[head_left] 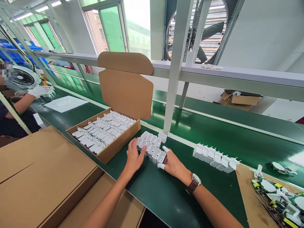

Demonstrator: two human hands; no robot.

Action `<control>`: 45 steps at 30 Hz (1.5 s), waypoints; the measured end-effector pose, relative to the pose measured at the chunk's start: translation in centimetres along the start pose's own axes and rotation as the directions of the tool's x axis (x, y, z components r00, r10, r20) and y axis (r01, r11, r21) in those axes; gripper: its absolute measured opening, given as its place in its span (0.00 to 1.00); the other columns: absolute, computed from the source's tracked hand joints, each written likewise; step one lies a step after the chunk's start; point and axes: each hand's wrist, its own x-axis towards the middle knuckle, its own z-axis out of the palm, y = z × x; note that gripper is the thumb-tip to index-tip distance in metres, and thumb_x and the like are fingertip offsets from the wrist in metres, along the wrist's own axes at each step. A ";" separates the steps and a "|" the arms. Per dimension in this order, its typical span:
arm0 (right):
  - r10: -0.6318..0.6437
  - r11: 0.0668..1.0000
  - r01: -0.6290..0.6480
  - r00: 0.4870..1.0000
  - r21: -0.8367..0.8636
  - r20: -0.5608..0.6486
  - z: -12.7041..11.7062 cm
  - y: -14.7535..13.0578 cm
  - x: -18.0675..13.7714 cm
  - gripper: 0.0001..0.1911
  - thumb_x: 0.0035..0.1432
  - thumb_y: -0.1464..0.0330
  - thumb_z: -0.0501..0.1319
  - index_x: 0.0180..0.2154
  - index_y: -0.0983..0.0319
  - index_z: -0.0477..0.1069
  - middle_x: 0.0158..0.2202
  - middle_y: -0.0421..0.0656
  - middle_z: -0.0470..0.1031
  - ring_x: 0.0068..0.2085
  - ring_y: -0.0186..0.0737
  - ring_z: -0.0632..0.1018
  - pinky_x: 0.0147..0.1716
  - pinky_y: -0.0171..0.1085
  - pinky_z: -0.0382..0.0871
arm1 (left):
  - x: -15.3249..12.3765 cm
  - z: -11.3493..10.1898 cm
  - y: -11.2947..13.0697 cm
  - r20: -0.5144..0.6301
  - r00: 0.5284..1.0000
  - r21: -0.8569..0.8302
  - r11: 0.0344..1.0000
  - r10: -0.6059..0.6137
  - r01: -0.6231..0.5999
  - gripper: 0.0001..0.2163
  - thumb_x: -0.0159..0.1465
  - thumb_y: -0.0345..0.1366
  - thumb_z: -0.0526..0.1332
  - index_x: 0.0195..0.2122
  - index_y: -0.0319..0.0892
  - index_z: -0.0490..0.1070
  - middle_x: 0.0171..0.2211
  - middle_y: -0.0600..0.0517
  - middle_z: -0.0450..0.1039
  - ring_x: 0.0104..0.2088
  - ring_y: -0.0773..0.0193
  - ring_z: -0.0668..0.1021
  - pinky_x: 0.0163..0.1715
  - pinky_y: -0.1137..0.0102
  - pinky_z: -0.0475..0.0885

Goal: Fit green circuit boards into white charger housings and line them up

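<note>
The fingers of both hands are spread and only lightly curved: the left hand [134,157] rests at the near left end of a block of small white housings [151,149], thumb parted from the other fingers, and the right hand [174,164] stands at the block's right end, forefinger and thumb well apart in white covers [161,166]. Neither seems to lift anything; whether the right fingertips press on the end housings is hard to make out. The housings stand close together on the green bench [175,198] between the hands, hollow side up, with a single housing [162,137] just beyond the block. They look like thin moulded plastic, so each is probably light and stiff, a little slick on its smooth walls, and apt to slide or tip if nudged. The outer side walls seem the best hold, low and square, with gentle pressure so the rims don't flex or scuff. Farther out, a row of white pieces with prongs [215,157] lies to the right, and a cardboard box [120,141] of similar pronged pieces sits to the left.
</note>
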 end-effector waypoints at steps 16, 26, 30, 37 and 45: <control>-0.069 0.982 0.029 0.974 -0.184 -0.215 -3.2 2.7 8.2 0.19 0.61 0.74 0.57 0.53 0.64 0.73 0.59 0.55 0.68 0.59 0.54 0.71 0.60 0.50 0.66 | 5.5 0.0 -2.8 0.031 0.995 -0.117 0.989 -0.093 0.096 0.29 0.68 0.56 0.55 0.61 0.39 0.68 0.59 0.37 0.70 0.61 0.41 0.70 0.63 0.44 0.63; -0.124 0.986 0.116 0.991 -0.120 -0.057 -6.2 5.2 5.8 0.12 0.60 0.75 0.54 0.40 0.61 0.74 0.51 0.48 0.76 0.40 0.41 0.77 0.43 0.42 0.75 | 8.3 1.9 -3.6 0.121 0.965 -0.321 0.911 -0.232 0.259 0.30 0.69 0.60 0.48 0.53 0.42 0.74 0.50 0.42 0.79 0.54 0.48 0.79 0.55 0.56 0.72; -0.207 0.978 0.208 0.978 -0.028 0.030 -5.3 4.3 5.3 0.20 0.63 0.74 0.53 0.53 0.56 0.73 0.59 0.45 0.72 0.51 0.42 0.77 0.50 0.43 0.74 | 8.1 2.1 -3.7 0.148 0.946 -0.390 0.862 -0.288 0.323 0.32 0.68 0.63 0.48 0.53 0.41 0.75 0.49 0.41 0.80 0.53 0.47 0.79 0.54 0.55 0.73; 0.114 0.989 -0.117 0.993 0.094 0.042 -2.9 4.6 1.5 0.41 0.59 0.70 0.63 0.70 0.57 0.51 0.48 0.45 0.71 0.38 0.38 0.76 0.44 0.45 0.77 | 7.2 2.0 -4.2 0.209 0.941 -0.508 0.793 -0.266 0.337 0.34 0.69 0.62 0.49 0.64 0.41 0.67 0.61 0.40 0.74 0.61 0.51 0.77 0.62 0.60 0.69; 0.090 0.974 -0.099 0.995 0.203 0.054 0.4 3.1 2.0 0.34 0.57 0.70 0.66 0.63 0.57 0.60 0.48 0.45 0.71 0.42 0.40 0.76 0.46 0.45 0.76 | 7.6 1.8 -4.3 0.179 0.942 -0.471 0.816 -0.283 0.335 0.33 0.70 0.61 0.48 0.62 0.40 0.71 0.56 0.41 0.78 0.60 0.46 0.76 0.63 0.54 0.66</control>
